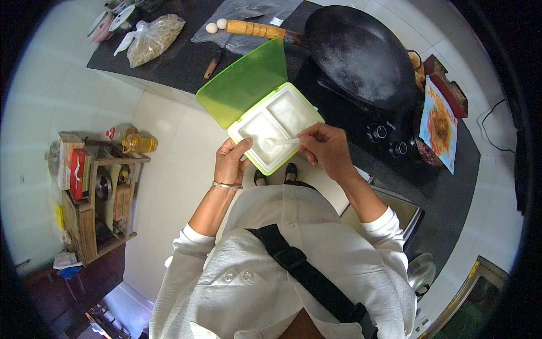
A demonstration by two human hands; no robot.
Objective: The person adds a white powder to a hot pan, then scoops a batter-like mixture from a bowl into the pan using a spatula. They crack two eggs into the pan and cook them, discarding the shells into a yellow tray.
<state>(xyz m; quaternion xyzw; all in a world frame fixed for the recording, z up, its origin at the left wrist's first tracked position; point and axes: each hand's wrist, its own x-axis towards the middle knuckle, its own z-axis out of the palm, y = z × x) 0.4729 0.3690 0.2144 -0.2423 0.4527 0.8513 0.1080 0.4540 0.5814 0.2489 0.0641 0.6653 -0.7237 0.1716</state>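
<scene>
A green-rimmed seasoning box (261, 106) with two white compartments is held up in front of me, its green lid (244, 85) swung open on the far left side. My left hand (230, 159) grips the near left edge, thumb over the rim. Between the fingers of my right hand (326, 148) is the handle of a small white spoon (285, 141). The spoon's bowl rests in white powder in the nearer compartment. White contents also show in the farther compartment.
On the dark counter, a black wok (361, 56) with a wooden handle (254, 28) sits over the stove (389, 133). A bag of dried food (155, 39), a knife (213, 65) and two pale balls (217, 26) lie farther left. A wooden shelf (84, 226) stands at left.
</scene>
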